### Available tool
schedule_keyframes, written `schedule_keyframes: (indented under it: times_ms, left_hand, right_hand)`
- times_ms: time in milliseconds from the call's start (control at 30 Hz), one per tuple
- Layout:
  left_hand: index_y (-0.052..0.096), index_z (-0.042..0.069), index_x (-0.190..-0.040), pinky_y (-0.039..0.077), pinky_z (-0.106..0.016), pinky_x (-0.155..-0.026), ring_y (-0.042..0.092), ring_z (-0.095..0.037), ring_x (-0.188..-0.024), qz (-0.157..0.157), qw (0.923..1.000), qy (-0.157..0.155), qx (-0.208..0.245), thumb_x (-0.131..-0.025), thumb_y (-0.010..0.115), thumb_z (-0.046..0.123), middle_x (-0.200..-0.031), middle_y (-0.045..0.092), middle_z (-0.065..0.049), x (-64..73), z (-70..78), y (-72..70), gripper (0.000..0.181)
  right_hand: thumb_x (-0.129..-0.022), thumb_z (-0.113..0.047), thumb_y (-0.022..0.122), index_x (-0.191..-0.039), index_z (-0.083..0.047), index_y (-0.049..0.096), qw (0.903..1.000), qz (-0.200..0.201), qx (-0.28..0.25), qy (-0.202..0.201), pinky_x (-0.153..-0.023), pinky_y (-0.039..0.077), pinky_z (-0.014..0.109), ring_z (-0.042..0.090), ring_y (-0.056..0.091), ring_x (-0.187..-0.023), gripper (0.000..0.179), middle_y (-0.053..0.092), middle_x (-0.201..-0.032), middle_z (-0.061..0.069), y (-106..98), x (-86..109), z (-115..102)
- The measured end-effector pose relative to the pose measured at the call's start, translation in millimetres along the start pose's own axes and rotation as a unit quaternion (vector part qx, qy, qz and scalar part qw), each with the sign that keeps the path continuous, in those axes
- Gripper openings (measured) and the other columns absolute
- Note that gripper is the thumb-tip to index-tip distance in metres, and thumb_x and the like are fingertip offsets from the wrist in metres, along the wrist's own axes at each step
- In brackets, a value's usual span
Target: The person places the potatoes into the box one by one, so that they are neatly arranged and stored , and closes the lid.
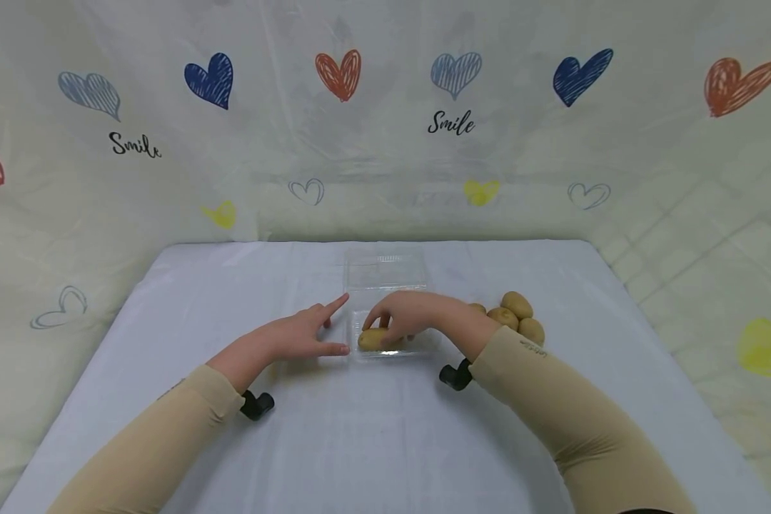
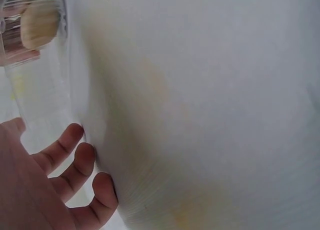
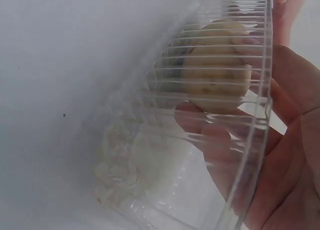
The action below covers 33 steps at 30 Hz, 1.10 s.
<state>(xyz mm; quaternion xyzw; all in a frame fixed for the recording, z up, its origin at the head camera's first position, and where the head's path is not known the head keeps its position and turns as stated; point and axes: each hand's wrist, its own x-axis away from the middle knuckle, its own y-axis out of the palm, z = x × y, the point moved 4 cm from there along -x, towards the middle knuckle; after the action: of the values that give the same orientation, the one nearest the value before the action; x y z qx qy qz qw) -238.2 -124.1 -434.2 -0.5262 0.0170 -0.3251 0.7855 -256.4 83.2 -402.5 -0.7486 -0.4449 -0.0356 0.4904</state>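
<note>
A yellow-brown potato [image 1: 371, 340] lies at the left end of a clear plastic box [image 1: 355, 350] whose lid [image 1: 385, 271] is folded back. My right hand [image 1: 414, 312] reaches down into the box and grips this potato between thumb and fingers. Through the ribbed clear wall, the right wrist view shows the potato [image 3: 216, 75] with fingertips against it. My left hand [image 1: 303, 333] is just left of the box, holding nothing, with thumb and index finger spread toward its edge. In the left wrist view its other fingers [image 2: 80, 165] are loosely bent near the cloth.
Several potatoes [image 1: 517, 305] are heaped right of the box, partly behind my right forearm. A white cloth [image 1: 334, 442] covers the table. Behind it hangs a pale sheet [image 1: 385, 157] printed with hearts. Each wrist carries a small black camera [image 1: 456, 375].
</note>
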Motion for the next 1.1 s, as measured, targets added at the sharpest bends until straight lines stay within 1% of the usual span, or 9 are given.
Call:
schedule_keyframes:
  times_ms: [133, 233, 433, 567, 733, 967, 1100]
  left_hand:
    - [0.008, 0.031, -0.161, 0.044, -0.042, -0.091, 0.053, -0.016, -0.105, 0.004, 1.0, 0.004, -0.001, -0.081, 0.062, 0.075, -0.117, 0.052, -0.003, 0.5, 0.3, -0.2, 0.106]
    - [0.008, 0.031, -0.161, 0.045, -0.042, -0.09, 0.053, -0.016, -0.105, 0.008, 1.0, 0.006, -0.002, -0.081, 0.062, 0.074, -0.117, 0.053, -0.003, 1.3, 0.9, -0.8, 0.105]
    - [0.007, 0.033, -0.16, 0.044, -0.041, -0.09, 0.052, -0.015, -0.104, 0.008, 0.9999, 0.007, -0.004, -0.08, 0.061, 0.076, -0.115, 0.052, -0.001, 3.1, 0.9, -1.3, 0.106]
    - [0.006, 0.034, -0.16, 0.044, -0.04, -0.09, 0.052, -0.014, -0.102, 0.008, 0.9999, 0.007, -0.007, -0.079, 0.06, 0.078, -0.113, 0.052, 0.0, 1.3, -1.0, -0.9, 0.107]
    - [0.006, 0.034, -0.16, 0.044, -0.041, -0.087, 0.052, -0.015, -0.1, 0.006, 1.0, 0.005, -0.004, -0.077, 0.06, 0.08, -0.112, 0.052, 0.0, -0.5, -2.7, 0.0, 0.109]
    - [0.008, 0.032, -0.161, 0.044, -0.041, -0.085, 0.052, -0.016, -0.099, 0.008, 0.9999, 0.01, 0.0, -0.077, 0.059, 0.081, -0.112, 0.052, -0.002, 1.9, -0.1, -1.9, 0.11]
    - [0.006, 0.035, -0.16, 0.044, -0.041, -0.085, 0.053, -0.017, -0.1, 0.007, 1.0, 0.005, -0.003, -0.075, 0.057, 0.083, -0.113, 0.052, -0.002, 0.6, -2.2, -1.1, 0.11]
  right_hand:
    - [-0.088, -0.024, 0.077, -0.12, -0.033, 0.069, 0.9997, -0.011, -0.02, -0.003, -0.069, 0.055, 0.031, 0.013, 0.066, -0.083, 0.034, 0.068, -0.1, -0.006, 2.2, -2.9, -1.4]
    - [-0.088, -0.023, 0.076, -0.12, -0.03, 0.069, 0.9992, -0.016, -0.036, -0.006, -0.07, 0.055, 0.032, 0.014, 0.067, -0.081, 0.033, 0.069, -0.101, -0.005, 2.9, -3.9, -3.0]
    - [-0.09, -0.02, 0.075, -0.127, -0.025, 0.068, 0.9982, -0.022, -0.056, -0.002, -0.071, 0.055, 0.032, 0.015, 0.066, -0.082, 0.038, 0.065, -0.105, -0.003, 3.8, -2.7, -5.2]
    - [-0.09, -0.02, 0.076, -0.129, -0.027, 0.067, 0.9979, -0.027, -0.058, 0.006, -0.073, 0.055, 0.032, 0.016, 0.065, -0.082, 0.04, 0.065, -0.101, 0.0, 4.5, -1.4, -4.9]
    - [-0.09, -0.02, 0.076, -0.129, -0.027, 0.067, 0.9979, -0.031, -0.057, 0.003, -0.073, 0.055, 0.032, 0.017, 0.066, -0.078, 0.041, 0.066, -0.098, 0.001, 5.0, -3.3, -4.1]
    - [-0.09, -0.02, 0.075, -0.131, -0.025, 0.066, 0.9967, -0.04, -0.071, -0.003, -0.074, 0.055, 0.031, 0.017, 0.068, -0.078, 0.042, 0.067, -0.099, 0.001, 5.1, -5.4, -2.5]
    - [-0.091, -0.021, 0.075, -0.131, -0.026, 0.066, 0.9957, -0.045, -0.081, -0.001, -0.075, 0.055, 0.032, 0.018, 0.068, -0.082, 0.042, 0.066, -0.102, 0.001, 4.7, -4.6, -1.8]
